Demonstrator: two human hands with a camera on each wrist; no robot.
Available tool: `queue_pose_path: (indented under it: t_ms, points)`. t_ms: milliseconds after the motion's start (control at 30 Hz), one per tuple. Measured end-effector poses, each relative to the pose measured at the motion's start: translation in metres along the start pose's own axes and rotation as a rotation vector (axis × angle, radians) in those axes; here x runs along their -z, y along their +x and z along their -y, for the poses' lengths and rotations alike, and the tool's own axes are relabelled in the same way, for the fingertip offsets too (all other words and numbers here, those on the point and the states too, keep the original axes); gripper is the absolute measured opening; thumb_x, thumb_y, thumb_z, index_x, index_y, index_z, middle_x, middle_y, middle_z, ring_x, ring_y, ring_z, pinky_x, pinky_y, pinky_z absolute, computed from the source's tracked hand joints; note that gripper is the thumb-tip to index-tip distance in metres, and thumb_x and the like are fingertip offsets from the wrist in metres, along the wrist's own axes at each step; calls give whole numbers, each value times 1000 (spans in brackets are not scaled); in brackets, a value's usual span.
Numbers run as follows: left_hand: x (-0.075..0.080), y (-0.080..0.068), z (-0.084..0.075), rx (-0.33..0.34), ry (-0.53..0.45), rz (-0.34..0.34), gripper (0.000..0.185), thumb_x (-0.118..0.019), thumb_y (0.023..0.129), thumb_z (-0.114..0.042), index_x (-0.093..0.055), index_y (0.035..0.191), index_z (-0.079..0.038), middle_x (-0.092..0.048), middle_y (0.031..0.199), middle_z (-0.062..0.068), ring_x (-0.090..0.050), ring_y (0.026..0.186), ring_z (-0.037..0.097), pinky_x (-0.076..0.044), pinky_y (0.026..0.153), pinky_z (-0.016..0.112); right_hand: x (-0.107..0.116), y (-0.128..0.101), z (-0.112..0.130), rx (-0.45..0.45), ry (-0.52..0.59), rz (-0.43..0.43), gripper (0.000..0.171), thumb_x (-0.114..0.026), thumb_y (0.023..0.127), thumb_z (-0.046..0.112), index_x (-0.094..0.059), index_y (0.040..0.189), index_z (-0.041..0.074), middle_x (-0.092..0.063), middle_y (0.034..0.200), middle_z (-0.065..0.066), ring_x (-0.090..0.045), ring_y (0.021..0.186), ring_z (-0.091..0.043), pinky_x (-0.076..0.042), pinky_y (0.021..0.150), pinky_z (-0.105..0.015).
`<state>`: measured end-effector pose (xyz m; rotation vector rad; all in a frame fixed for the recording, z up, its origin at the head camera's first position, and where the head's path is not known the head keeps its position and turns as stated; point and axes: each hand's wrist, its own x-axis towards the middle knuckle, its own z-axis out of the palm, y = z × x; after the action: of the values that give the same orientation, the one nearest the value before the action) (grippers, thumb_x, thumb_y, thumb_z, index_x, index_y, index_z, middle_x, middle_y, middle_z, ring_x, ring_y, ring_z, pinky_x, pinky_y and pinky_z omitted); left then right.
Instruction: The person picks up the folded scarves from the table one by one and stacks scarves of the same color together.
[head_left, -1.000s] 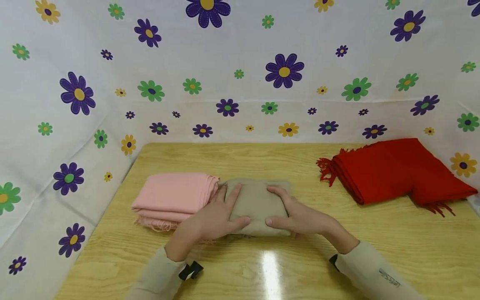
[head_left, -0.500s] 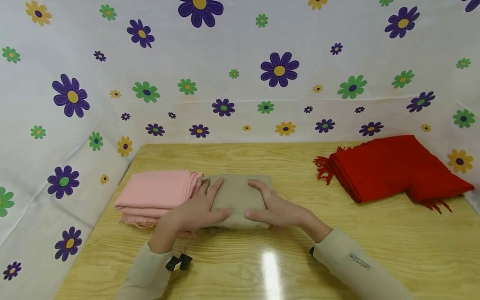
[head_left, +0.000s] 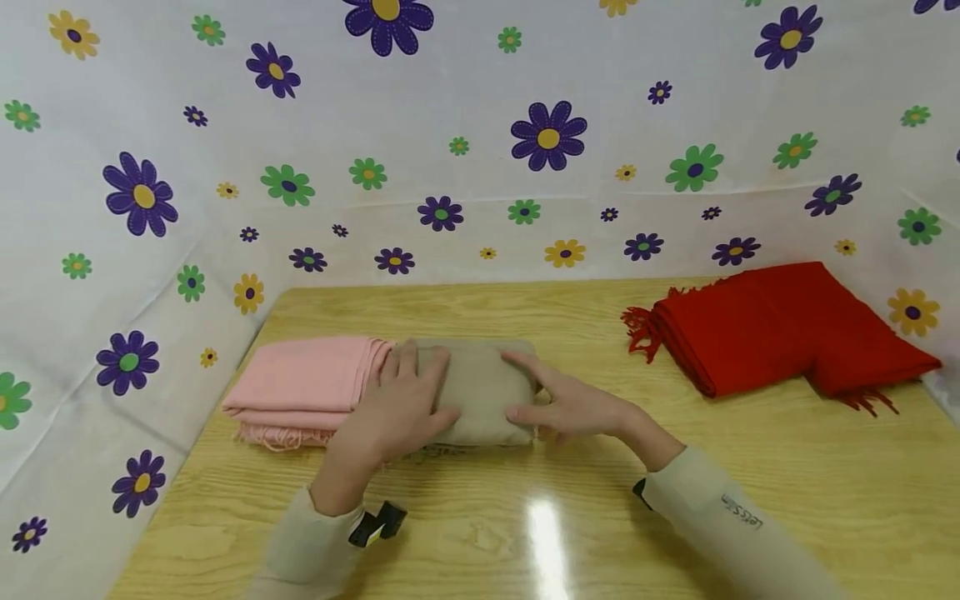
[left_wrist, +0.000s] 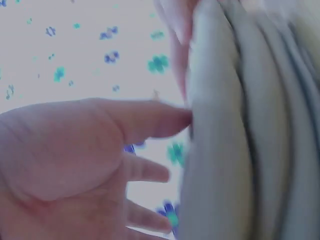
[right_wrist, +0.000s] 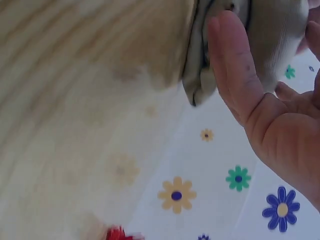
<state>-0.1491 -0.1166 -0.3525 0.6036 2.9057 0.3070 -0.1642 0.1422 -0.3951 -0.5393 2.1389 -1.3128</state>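
Observation:
A folded beige scarf [head_left: 483,392] lies on the wooden table, close against a folded pink scarf [head_left: 303,375] on its left. My left hand [head_left: 397,408] rests with spread fingers over the beige scarf's left end, where the two scarves meet. In the left wrist view its thumb [left_wrist: 155,119] touches the layered folds. My right hand [head_left: 577,404] is at the beige scarf's right end, fingers on its far corner and thumb at the near one. Extended fingers [right_wrist: 240,65] lie along the scarf's side in the right wrist view. Neither hand grips the cloth.
A folded red scarf [head_left: 772,329] with fringed ends lies at the table's right back. White flowered cloth [head_left: 465,100] hangs behind the table [head_left: 600,517] and along its sides. Fringe pokes out under the pink scarf's front edge.
The beige and pink scarves have shifted left together with both hands. My left hand has turned and its fingers sit higher over the seam between them. The view has shifted slightly.

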Motion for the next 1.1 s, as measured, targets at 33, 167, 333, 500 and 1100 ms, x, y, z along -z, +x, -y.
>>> queue_pose_path:
  t_ms: [33, 167, 333, 500, 1100]
  points:
    - [2, 2, -9, -7, 32, -39, 74, -57, 97, -43, -27, 156, -8, -18, 155, 36, -21, 143, 53, -25, 109, 68, 5, -4, 0, -2, -2, -5, 78, -62, 98, 40, -12, 158, 38, -39, 136, -26, -62, 85, -32, -57, 65, -45]
    - [3, 18, -49, -68, -16, -152, 73, -60, 97, -38, -25, 157, -13, -25, 155, 32, -35, 137, 50, -36, 105, 63, 32, -23, -6, 6, -39, -73, 78, -62, 98, 37, -12, 159, 34, -29, 148, -27, -62, 103, -39, -57, 75, -47]
    - [-16, 42, -101, -155, -295, -134, 76, -57, 100, -28, -12, 159, -17, -22, 156, 29, -51, 125, 43, -50, 94, 52, 75, -49, -18, 23, -143, -232, 81, -64, 97, 37, -13, 160, 27, -29, 150, -27, -56, 116, -43, -51, 90, -55]
    - [-41, 69, -137, -154, -612, -27, 80, -57, 97, -27, -7, 160, -21, -29, 151, 25, -59, 110, 28, -52, 89, 41, 118, -79, -31, -37, -233, -399, 81, -61, 98, 37, -11, 160, 20, -30, 149, -28, -43, 129, -49, -42, 97, -65]
    - [-118, 166, -213, -96, -981, 85, 81, -65, 93, -22, -15, 157, -18, -56, 135, 15, -59, 112, 22, -46, 96, 34, 200, -141, -122, -318, -523, -518, 73, -62, 97, 29, -25, 150, -3, -23, 145, -42, -20, 132, -59, -23, 105, -73]
